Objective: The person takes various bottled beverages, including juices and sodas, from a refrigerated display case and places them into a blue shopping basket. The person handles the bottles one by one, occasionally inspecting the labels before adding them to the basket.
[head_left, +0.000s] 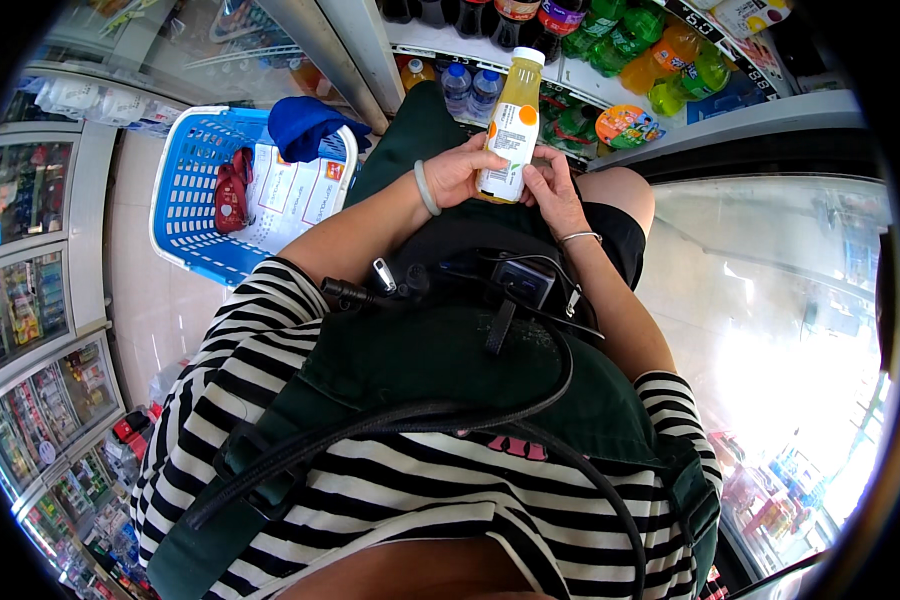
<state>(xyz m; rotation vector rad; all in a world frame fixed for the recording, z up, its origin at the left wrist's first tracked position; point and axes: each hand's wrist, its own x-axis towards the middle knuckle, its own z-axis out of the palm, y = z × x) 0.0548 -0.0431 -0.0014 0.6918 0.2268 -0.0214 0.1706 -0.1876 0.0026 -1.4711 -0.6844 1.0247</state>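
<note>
A juice bottle (pixel 518 115) with a white cap, yellow contents and a white label with orange dots stands nearly upright, tilted a little, between my two hands. My left hand (pixel 458 172) wraps its lower left side, with the thumb across the label. My right hand (pixel 555 195) grips the lower right side, its thumb on the label's edge. The fingers behind the bottle are hidden. Just beyond the bottle is a lit cooler shelf (pixel 575 72) with rows of drink bottles.
A blue and white basket (pixel 198 240) stands at my left, holding a dark red item (pixel 234 192) and printed sheets (pixel 295 190); a blue cloth (pixel 305 128) hangs over its rim. An opened glass door (pixel 760 260) is on my right. Stocked shelves (pixel 25 290) line the far left.
</note>
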